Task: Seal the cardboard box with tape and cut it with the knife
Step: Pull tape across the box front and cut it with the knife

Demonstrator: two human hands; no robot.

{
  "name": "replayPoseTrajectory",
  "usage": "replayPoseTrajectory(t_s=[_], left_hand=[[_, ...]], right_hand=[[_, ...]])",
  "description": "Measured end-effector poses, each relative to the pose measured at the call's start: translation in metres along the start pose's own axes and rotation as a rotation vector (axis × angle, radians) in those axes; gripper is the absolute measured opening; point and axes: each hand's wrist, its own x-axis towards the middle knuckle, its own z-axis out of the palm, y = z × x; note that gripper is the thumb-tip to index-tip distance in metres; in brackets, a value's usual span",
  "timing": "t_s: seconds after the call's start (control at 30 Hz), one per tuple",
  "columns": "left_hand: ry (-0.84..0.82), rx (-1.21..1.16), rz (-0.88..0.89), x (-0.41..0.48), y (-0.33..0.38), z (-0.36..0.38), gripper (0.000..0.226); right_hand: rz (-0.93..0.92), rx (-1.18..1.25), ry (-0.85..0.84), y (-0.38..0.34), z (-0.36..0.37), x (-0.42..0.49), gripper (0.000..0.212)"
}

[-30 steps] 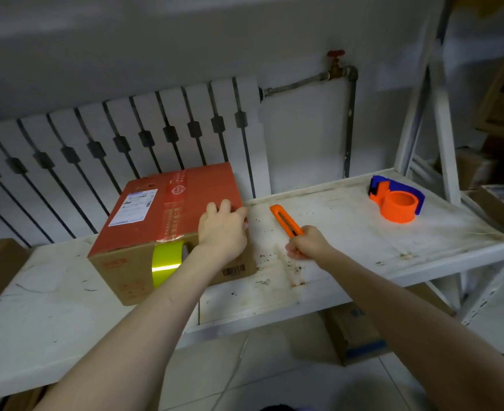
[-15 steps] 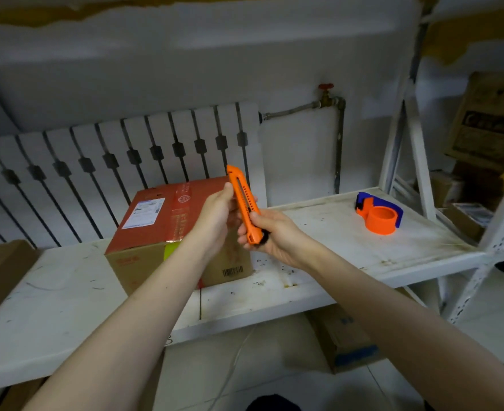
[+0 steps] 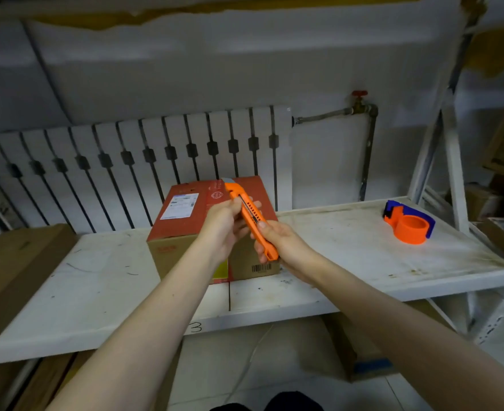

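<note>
A cardboard box (image 3: 185, 229) with a red top and a white shipping label stands on the white table (image 3: 96, 280); yellow tape shows on its front face behind my left forearm. Both hands hold an orange utility knife (image 3: 252, 219) in the air in front of the box, tilted with its tip up and left. A short grey blade sticks out at the tip. My right hand (image 3: 277, 243) grips the lower handle. My left hand (image 3: 225, 225) holds the knife's middle, fingers at the slider. The orange and blue tape dispenser (image 3: 409, 222) sits at the table's far right.
A white radiator (image 3: 126, 167) runs along the wall behind the box, with a pipe and red valve (image 3: 359, 97) to its right. A long brown carton (image 3: 13, 271) lies on the table's left end. More boxes sit on a shelf frame (image 3: 452, 161) at right and under the table.
My right hand picked the knife up off the table and my left hand left the box top to join it. The blade now sticks out of the tip. The view has tilted upward.
</note>
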Motion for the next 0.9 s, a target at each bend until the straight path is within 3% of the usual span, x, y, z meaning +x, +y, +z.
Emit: replayPoseTrajectory(t_s=[0.43, 0.63, 0.73, 0.8, 0.9], left_hand=[[0.014, 0.028, -0.067, 0.011, -0.010, -0.030, 0.026], [0.038, 0.056, -0.065, 0.016, -0.006, -0.036, 0.026], [0.129, 0.161, 0.011, 0.021, -0.002, -0.042, 0.026], [0.285, 0.401, 0.083, 0.026, -0.004, -0.052, 0.019], [0.459, 0.729, 0.065, 0.018, -0.014, -0.063, 0.021]], right_hand=[[0.076, -0.075, 0.043, 0.017, 0.019, 0.017, 0.038], [0.170, -0.010, -0.123, 0.010, 0.022, 0.028, 0.040], [0.197, 0.031, -0.011, 0.002, 0.019, 0.042, 0.037], [0.170, -0.097, 0.127, 0.001, 0.014, 0.055, 0.031], [0.019, -0.614, 0.259, 0.007, 0.006, 0.071, 0.031]])
